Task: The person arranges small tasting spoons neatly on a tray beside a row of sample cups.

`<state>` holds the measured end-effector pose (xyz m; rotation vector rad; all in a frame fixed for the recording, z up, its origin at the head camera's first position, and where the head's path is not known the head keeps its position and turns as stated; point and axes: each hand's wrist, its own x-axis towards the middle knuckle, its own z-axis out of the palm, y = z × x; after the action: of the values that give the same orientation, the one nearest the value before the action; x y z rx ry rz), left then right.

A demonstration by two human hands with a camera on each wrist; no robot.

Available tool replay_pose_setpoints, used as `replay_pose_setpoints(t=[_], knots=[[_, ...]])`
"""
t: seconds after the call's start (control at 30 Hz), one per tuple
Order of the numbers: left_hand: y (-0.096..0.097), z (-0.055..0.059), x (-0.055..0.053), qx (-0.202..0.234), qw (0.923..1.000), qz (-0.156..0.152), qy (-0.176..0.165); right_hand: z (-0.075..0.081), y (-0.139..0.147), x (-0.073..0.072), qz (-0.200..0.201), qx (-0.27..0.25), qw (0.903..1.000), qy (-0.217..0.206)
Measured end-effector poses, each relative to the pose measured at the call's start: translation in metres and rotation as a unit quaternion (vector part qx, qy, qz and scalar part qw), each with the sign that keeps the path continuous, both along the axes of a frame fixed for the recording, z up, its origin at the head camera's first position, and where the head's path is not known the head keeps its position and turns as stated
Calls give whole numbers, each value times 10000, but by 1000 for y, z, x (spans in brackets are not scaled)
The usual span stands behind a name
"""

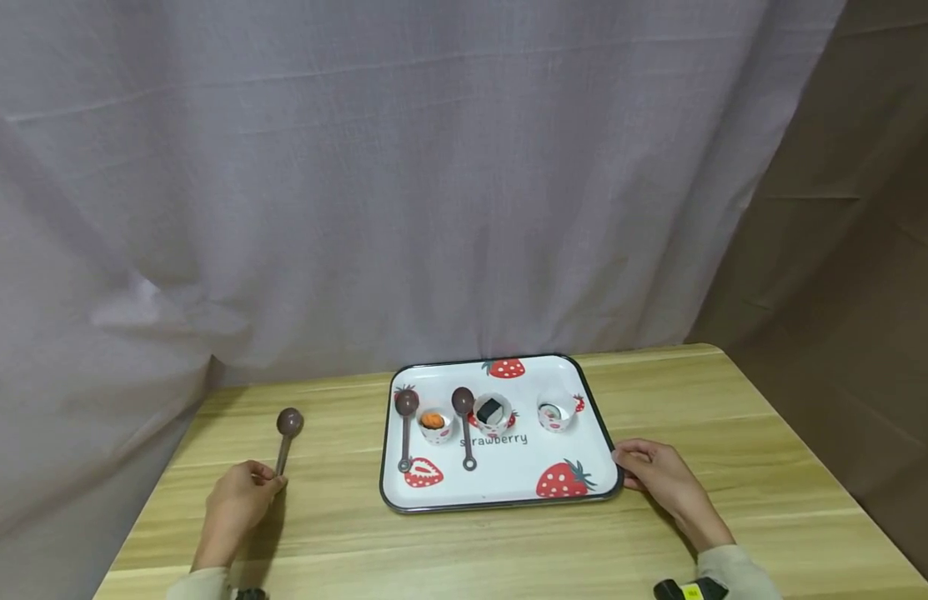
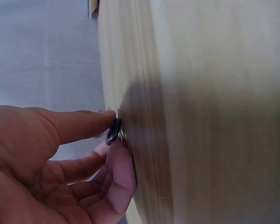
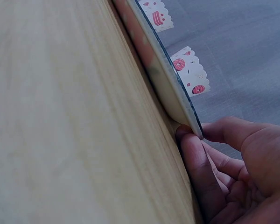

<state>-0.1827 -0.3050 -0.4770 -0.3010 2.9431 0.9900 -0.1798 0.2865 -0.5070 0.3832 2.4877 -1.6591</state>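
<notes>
My left hand [image 1: 238, 504] pinches the handle end of a brown spoon [image 1: 289, 422] at the left of the table. In the left wrist view the dark handle tip [image 2: 114, 131] sits between thumb and fingers. With thumb above and fingers beneath, my right hand [image 1: 662, 479] grips the right rim of a white strawberry tray [image 1: 501, 483]. On the tray lie two more brown spoons, one at the left [image 1: 407, 404] and one nearer the middle [image 1: 464, 402]. Beside them stand paper cups holding an orange-topped piece [image 1: 432, 421], a black-and-white piece [image 1: 490, 411] and a small roll [image 1: 550, 412].
The wooden table [image 1: 336, 533] carries everything. A grey curtain [image 1: 433, 208] hangs along its far edge, and a brown cloth [image 1: 846, 292] hangs at the right. In the right wrist view, scalloped paper cups [image 3: 191, 72] rise above the tray rim.
</notes>
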Motion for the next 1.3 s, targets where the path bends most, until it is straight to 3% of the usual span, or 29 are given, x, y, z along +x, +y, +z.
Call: replay_pose_setpoints(t=[0.3,0.63,0.93,1.03,1.2,1.3], knots=[[1,2,2,-4,10000,67,-9,0,1,-1,82,44,10000,-24],[-2,5,3,369,9987,269,-210,-1,2,-4,163,140,9998,-31],[-4,0,5,821,9954,404,-291,-4,3,-4,119,100,9999,-56],[-2,-2,4,1377,9893,436,-221,-4,3,-4,124,83,9999,-45],[-3,-7,0,2468,9677,419,-301,-3,3,-5,135,52,9999,-38],[-5,-8,-2,2701,9611,424,-399,-3,3,-5,119,26,9999,-72]])
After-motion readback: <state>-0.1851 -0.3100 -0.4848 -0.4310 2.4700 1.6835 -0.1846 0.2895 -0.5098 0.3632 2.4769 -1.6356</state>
